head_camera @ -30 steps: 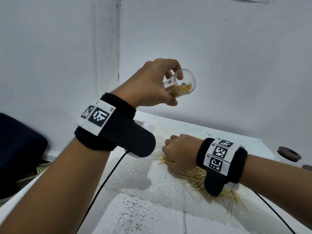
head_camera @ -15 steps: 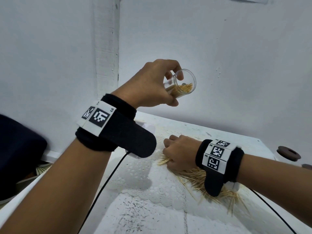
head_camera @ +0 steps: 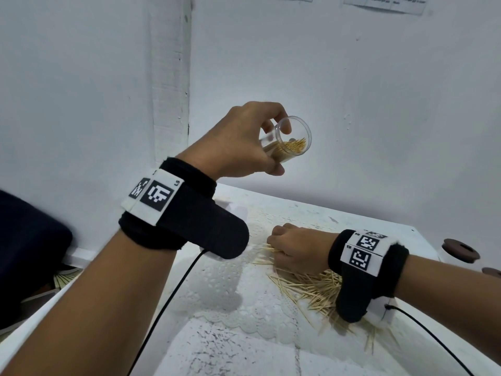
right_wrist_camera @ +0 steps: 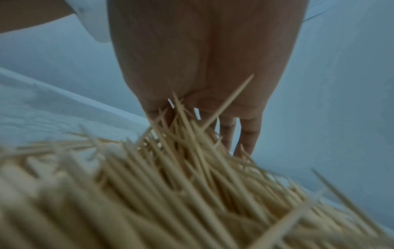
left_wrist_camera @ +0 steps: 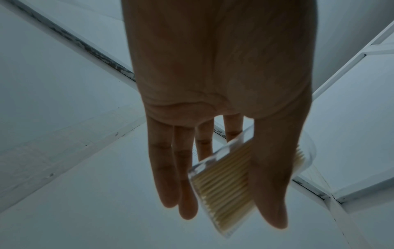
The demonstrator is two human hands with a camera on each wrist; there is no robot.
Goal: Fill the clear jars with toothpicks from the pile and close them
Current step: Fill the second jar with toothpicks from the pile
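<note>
My left hand (head_camera: 268,147) is raised above the table and grips a clear jar (head_camera: 291,143), tilted with its open mouth facing right. The jar is partly filled with toothpicks, which lie packed side by side in the left wrist view (left_wrist_camera: 226,182). Down on the white table (head_camera: 352,221), my right hand (head_camera: 284,248) rests on the far end of the toothpick pile (head_camera: 311,289). Its fingers curl round a bunch, and some ends poke out to the left of the fist. The right wrist view shows the pile (right_wrist_camera: 170,185) heaped up against the palm, hiding most of the fingers.
A brown ring-shaped lid (head_camera: 461,252) and part of another (head_camera: 492,271) lie at the table's right edge. A dark bulky object (head_camera: 27,253) sits low on the left. The wall stands close behind. Black cables trail from both wristbands over the lace cloth (head_camera: 217,294).
My right hand has stayed on the pile, its wrist rising slightly as the fingers close on toothpicks. The left hand keeps the jar in nearly the same place.
</note>
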